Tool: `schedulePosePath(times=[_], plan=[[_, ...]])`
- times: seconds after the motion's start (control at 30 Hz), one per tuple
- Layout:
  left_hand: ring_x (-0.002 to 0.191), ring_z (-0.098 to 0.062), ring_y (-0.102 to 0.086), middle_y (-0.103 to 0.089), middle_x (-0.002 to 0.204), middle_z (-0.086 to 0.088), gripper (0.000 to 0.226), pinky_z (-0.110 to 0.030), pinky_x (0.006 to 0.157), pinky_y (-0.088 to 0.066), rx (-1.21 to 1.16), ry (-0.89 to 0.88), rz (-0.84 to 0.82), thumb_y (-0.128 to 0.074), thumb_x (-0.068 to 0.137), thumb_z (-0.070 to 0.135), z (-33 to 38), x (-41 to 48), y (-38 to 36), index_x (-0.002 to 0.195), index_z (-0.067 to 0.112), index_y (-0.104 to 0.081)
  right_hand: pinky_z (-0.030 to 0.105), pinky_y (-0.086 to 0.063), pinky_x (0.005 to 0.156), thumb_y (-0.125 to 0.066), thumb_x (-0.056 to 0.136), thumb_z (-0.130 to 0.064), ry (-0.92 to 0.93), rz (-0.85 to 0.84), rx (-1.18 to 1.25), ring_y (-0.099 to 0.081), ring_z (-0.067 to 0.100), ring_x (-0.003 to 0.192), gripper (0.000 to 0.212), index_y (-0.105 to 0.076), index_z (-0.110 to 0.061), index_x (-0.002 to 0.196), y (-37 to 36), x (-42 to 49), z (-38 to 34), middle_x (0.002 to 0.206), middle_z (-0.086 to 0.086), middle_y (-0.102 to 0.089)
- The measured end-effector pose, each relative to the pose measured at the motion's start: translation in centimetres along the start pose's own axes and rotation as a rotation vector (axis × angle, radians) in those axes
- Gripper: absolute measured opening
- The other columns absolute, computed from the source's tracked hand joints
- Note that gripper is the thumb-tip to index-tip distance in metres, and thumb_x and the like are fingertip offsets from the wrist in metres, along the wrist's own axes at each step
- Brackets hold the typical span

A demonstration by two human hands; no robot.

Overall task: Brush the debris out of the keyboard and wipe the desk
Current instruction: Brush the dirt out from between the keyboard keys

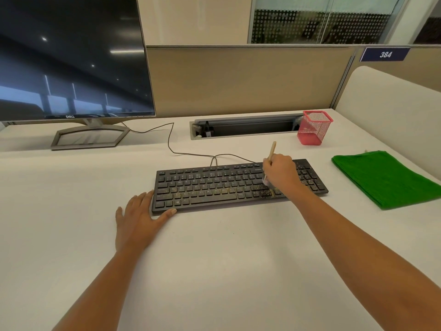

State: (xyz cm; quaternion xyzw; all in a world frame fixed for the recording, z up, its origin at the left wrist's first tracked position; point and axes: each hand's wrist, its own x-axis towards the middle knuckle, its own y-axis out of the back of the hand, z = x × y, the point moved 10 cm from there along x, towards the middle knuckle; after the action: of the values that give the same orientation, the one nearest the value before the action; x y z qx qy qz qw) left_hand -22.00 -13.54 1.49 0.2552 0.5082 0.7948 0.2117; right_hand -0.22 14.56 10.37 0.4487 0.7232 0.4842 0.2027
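A black keyboard (214,185) lies on the white desk (214,259), with yellowish debris (262,191) scattered over its middle and right keys. My right hand (280,172) grips a small wooden-handled brush (272,150); the handle sticks up behind my fingers and the bristle end touches the keys right of centre. My left hand (138,219) rests flat on the desk at the keyboard's near left corner, thumb against its front edge. A folded green cloth (386,177) lies on the desk to the right of the keyboard.
A Dell monitor (71,58) stands on its stand at the back left. The keyboard cable (170,144) runs back toward an open cable tray (245,126). A red mesh pen holder (313,127) stands behind the keyboard's right end. Partition panels bound the back and right.
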Motion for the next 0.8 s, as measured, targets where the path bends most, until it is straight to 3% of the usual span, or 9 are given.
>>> schedulePosePath(times=[0.27, 0.4, 0.47, 0.57, 0.67, 0.8], plan=[[0.139, -0.016, -0.025, -0.039, 0.146, 0.003, 0.090, -0.047, 0.114, -0.012, 0.009, 0.000, -0.005, -0.032, 0.074, 0.085, -0.1, 0.0, -0.1, 0.144, 0.027, -0.034, 0.019, -0.054, 0.057, -0.052, 0.095, -0.023, -0.199, 0.059, 0.533, -0.071, 0.029, 0.078, 0.031, -0.066, 0.005, 0.099, 0.3, 0.2, 3.0, 0.095, 0.021, -0.070], [0.139, -0.016, -0.025, -0.038, 0.147, 0.003, 0.084, -0.047, 0.115, -0.011, 0.003, -0.001, -0.001, -0.036, 0.077, 0.076, 0.1, -0.1, 0.1, 0.144, 0.025, -0.034, 0.027, -0.057, 0.065, -0.059, 0.090, -0.029, -0.176, 0.153, 0.432, -0.070, 0.030, 0.075, 0.035, -0.067, 0.005, 0.093, 2.3, 0.0, 3.6, 0.088, 0.021, -0.070], [0.139, -0.016, -0.025, -0.038, 0.147, 0.003, 0.087, -0.047, 0.115, -0.011, 0.004, -0.001, -0.004, -0.035, 0.077, 0.081, 0.0, -0.1, 0.1, 0.144, 0.026, -0.034, 0.019, -0.050, 0.060, -0.060, 0.089, -0.032, -0.149, 0.163, 0.324, -0.069, 0.026, 0.073, 0.037, -0.068, 0.004, 0.094, 2.5, -0.4, 3.0, 0.085, 0.018, -0.070], [0.141, -0.016, -0.022, -0.036, 0.149, 0.003, 0.087, -0.046, 0.115, -0.010, 0.004, 0.005, -0.015, -0.035, 0.076, 0.080, 0.0, -0.1, -0.1, 0.145, 0.026, -0.033, 0.004, -0.040, 0.046, -0.060, 0.090, -0.030, -0.087, 0.111, 0.290, -0.059, 0.011, 0.052, 0.034, -0.068, 0.003, 0.092, 1.2, -1.0, 1.3, 0.074, 0.009, -0.067], [0.141, -0.015, -0.022, -0.036, 0.149, 0.002, 0.086, -0.046, 0.115, -0.010, -0.001, 0.008, -0.018, -0.035, 0.075, 0.076, 0.0, -0.1, 0.0, 0.145, 0.027, -0.032, 0.015, -0.054, 0.057, -0.060, 0.090, -0.027, -0.057, 0.021, 0.429, -0.069, 0.019, 0.058, 0.033, -0.067, 0.005, 0.091, -1.2, -1.3, -0.3, 0.076, 0.014, -0.071], [0.141, -0.016, -0.023, -0.037, 0.148, 0.003, 0.092, -0.046, 0.115, -0.011, 0.007, 0.007, -0.016, -0.030, 0.073, 0.085, 0.0, 0.0, 0.1, 0.144, 0.027, -0.033, 0.019, -0.055, 0.059, -0.059, 0.090, -0.027, -0.068, -0.006, 0.479, -0.071, 0.023, 0.065, 0.030, -0.067, 0.002, 0.089, -1.8, -1.1, -0.6, 0.077, 0.015, -0.070]])
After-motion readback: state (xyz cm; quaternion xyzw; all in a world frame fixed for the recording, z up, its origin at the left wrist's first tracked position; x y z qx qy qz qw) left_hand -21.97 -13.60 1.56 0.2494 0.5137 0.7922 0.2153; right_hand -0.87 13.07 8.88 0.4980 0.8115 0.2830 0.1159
